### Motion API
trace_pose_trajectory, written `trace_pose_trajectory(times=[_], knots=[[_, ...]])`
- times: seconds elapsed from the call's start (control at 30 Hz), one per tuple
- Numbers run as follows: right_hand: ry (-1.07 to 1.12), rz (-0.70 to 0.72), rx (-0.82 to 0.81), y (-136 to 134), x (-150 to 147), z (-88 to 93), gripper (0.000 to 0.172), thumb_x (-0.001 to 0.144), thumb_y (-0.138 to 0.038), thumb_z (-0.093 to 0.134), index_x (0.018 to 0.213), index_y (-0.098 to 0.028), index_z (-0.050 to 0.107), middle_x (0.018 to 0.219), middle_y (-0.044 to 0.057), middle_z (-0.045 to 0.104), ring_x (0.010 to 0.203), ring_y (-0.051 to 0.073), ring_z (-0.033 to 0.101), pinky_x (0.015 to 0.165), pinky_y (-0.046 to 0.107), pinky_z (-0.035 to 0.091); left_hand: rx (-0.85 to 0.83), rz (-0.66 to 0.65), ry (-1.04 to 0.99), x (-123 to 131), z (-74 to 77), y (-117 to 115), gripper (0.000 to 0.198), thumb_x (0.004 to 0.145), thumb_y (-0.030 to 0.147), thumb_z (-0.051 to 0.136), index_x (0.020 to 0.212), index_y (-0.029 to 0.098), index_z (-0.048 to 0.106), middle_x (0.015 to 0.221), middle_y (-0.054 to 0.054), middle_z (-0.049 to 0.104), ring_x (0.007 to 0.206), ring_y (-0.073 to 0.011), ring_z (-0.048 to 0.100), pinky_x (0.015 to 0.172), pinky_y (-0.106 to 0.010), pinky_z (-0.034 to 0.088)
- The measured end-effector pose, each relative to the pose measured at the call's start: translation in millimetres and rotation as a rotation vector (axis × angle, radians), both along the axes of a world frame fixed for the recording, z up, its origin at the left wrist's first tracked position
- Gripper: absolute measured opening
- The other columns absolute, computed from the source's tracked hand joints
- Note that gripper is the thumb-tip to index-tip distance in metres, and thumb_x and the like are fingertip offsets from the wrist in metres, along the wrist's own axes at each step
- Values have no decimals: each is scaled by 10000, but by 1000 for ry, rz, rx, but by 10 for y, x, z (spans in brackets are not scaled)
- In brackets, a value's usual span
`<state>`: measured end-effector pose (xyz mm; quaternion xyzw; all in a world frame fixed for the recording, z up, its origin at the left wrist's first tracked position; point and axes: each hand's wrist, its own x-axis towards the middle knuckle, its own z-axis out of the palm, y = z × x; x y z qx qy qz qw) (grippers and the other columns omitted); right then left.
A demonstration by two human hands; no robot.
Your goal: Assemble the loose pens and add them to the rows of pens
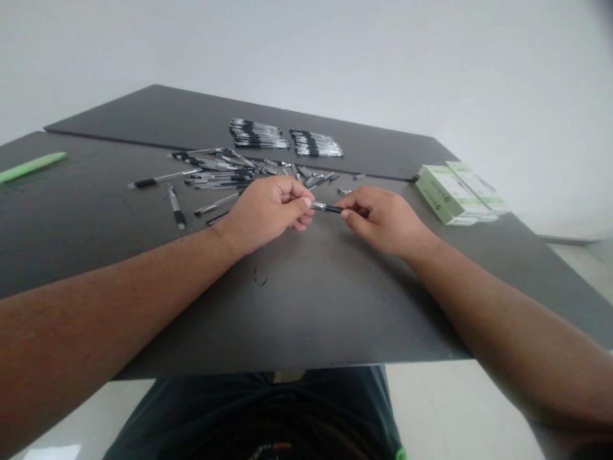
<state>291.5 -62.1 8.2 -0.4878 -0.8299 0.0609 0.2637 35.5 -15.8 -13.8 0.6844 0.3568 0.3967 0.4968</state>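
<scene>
A pen with a clear barrel and a black part is held level above the table between both hands. My left hand pinches its left end between thumb and fingers. At the pen's dark right end, my right hand is closed in a pinch. Behind my left hand lies a loose heap of pens and pen parts, some of it hidden by that hand. Small caps or short parts are scattered just beyond my hands.
Two neat stacks of pens, the left stack and the right stack, lie farther back. Green-and-white boxes stand at right. A green pen-like object rests at far left. A single pen piece lies apart on the grey table.
</scene>
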Motion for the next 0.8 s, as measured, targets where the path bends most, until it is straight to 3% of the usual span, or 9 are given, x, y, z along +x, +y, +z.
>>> trace_pose_trajectory(times=[0.4,0.6,0.8], knots=[[167,-86,-77,53,138,-38,242,979,-349,710,1137,-228,847,1035,62,870,874,249,763,822,371,564,-36,90,-43,-37,25,49,60,997,188,774,960,156,739,799,-44,802,661,-152,777,638,-251,670],[101,-79,-93,59,140,27,172,951,-356,723,961,-222,829,852,34,813,730,201,673,724,330,503,-52,93,-62,-37,18,59,60,995,181,779,962,156,736,797,-41,799,675,-148,777,635,-236,667],[94,-61,-51,52,138,63,177,965,-371,707,938,-226,804,849,37,789,738,202,652,722,330,481,-39,88,-52,-47,38,53,38,992,169,770,968,161,741,791,-40,798,667,-145,773,636,-237,660]])
